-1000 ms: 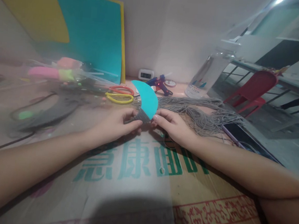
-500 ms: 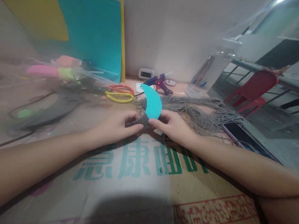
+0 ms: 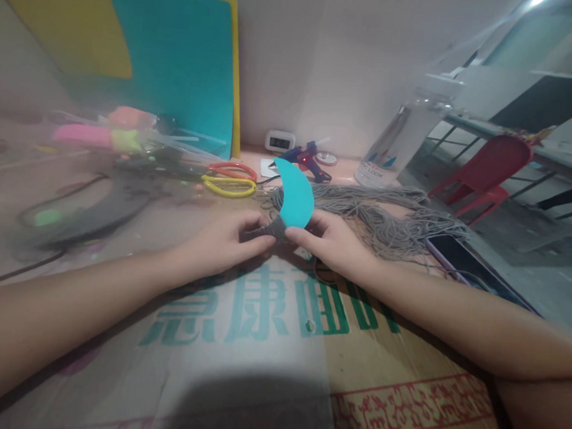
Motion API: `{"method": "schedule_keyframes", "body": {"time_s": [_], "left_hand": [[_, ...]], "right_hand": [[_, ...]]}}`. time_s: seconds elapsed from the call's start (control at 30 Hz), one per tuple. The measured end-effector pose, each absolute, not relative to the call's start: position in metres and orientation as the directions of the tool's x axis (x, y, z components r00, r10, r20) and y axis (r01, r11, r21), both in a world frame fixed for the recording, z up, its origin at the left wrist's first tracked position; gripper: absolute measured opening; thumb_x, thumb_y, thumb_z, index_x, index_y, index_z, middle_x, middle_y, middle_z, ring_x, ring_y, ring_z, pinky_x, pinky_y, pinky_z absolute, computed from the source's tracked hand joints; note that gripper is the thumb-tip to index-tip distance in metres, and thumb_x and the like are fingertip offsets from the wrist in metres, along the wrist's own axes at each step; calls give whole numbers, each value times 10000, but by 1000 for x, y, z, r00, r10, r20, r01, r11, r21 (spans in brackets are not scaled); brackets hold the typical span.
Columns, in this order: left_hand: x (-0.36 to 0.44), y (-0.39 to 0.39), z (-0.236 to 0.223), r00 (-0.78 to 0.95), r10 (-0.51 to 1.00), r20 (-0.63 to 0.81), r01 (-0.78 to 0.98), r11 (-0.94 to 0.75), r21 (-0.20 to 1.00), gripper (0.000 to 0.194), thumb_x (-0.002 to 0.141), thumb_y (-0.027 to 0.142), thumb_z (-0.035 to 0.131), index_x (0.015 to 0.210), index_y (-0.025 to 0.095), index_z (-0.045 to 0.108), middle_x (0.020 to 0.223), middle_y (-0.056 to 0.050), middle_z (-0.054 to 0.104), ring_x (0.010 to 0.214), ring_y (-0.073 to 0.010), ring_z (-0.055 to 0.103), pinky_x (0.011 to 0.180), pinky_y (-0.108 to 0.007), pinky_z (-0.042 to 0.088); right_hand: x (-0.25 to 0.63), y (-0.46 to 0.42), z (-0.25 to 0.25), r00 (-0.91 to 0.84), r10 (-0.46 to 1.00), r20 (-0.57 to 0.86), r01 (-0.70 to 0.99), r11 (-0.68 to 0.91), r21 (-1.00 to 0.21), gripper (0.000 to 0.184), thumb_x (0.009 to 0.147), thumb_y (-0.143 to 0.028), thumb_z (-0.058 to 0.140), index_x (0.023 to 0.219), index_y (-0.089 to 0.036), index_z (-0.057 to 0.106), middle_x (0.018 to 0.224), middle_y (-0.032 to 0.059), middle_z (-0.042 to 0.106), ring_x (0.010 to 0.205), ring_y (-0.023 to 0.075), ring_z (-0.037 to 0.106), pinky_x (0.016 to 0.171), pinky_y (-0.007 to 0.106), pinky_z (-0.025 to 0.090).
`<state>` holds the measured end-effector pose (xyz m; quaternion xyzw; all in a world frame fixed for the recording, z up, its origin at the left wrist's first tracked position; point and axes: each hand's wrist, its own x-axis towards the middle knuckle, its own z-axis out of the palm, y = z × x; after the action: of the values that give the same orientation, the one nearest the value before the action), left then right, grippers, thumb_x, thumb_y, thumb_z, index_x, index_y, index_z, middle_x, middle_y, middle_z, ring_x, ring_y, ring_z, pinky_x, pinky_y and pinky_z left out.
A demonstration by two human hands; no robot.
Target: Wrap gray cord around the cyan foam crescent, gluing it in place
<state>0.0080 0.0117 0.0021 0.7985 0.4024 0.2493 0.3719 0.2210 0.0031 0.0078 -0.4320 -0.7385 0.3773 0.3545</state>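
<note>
A turquoise crescent (image 3: 298, 196) stands up between my hands, its lower end wrapped in grey cord (image 3: 277, 228). My left hand (image 3: 238, 237) pinches the cord-wrapped end between thumb and fingers. My right hand (image 3: 330, 240) grips the crescent's lower right edge, thumb in front and fingers behind. Behind the crescent, a long bundle of grey cord (image 3: 388, 215) spreads to the right. Scissors (image 3: 229, 180) with orange and yellow handles lie beyond my left hand. A blue glue gun (image 3: 312, 161) with a red light rests behind the crescent's tip.
Printed cardboard (image 3: 265, 370) covers the near surface. A phone (image 3: 473, 267) lies at the right edge, and a clear bottle (image 3: 393, 143) stands behind the cord. A small digital clock (image 3: 280, 141), turquoise sheets (image 3: 179, 57) and bagged foam pieces (image 3: 83, 136) are at the back. A red chair (image 3: 489, 170) stands beyond.
The crescent has shifted right and turned slightly more upright. My right thumb has come round onto its front at the cord-wrapped part. The left hand has barely moved.
</note>
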Motion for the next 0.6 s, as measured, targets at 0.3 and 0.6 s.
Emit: {"method": "schedule_keyframes", "body": {"time_s": [0.3,0.6], "left_hand": [[8,11,4,564,821,95,464,-410,785,228,865,398,533,784,190,579,690,1,642,605,-143,576,539,-237,439],[8,13,2,550,826,123,428,-406,808,251,885,403,523,769,188,580,700,10,632,639,-138,573,569,-231,430]], "right_hand": [[224,4,7,-379,898,223,462,393,-795,220,839,-362,615,815,-148,656,782,18,679,715,143,599,679,268,464],[222,4,7,-397,896,200,444,378,-812,224,852,-356,604,858,-145,676,782,9,674,710,127,584,671,249,457]]}}
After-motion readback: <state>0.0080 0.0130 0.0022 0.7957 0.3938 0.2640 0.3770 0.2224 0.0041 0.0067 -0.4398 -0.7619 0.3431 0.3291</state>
